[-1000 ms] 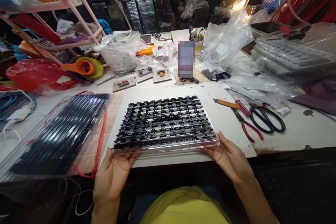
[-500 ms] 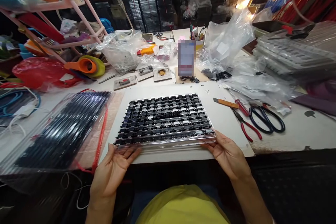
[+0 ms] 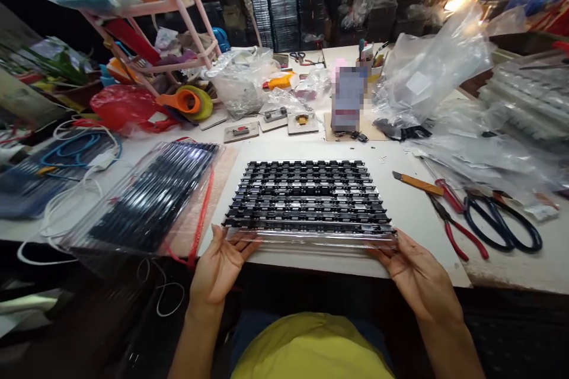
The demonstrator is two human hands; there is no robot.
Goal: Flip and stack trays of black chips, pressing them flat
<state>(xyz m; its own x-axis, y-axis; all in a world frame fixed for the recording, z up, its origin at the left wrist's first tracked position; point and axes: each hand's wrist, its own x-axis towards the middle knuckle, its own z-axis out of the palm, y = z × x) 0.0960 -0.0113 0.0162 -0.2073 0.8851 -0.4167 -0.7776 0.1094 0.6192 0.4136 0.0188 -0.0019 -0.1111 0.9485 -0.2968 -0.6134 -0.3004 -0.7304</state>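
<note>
At the near corners, left hand [image 3: 219,272] and right hand [image 3: 420,275] grip the clear tray [image 3: 311,239], probably keeping it level.

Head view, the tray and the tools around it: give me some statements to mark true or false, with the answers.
1. The left hand and right hand hold the clear tray at its near corners. True.
2. The scissors lie left of the tray. False: they lie to its right.
3. The red-handled pliers lie between tray and scissors. True.
4. The tray is bare. False: rows of black parts fill it.
</note>
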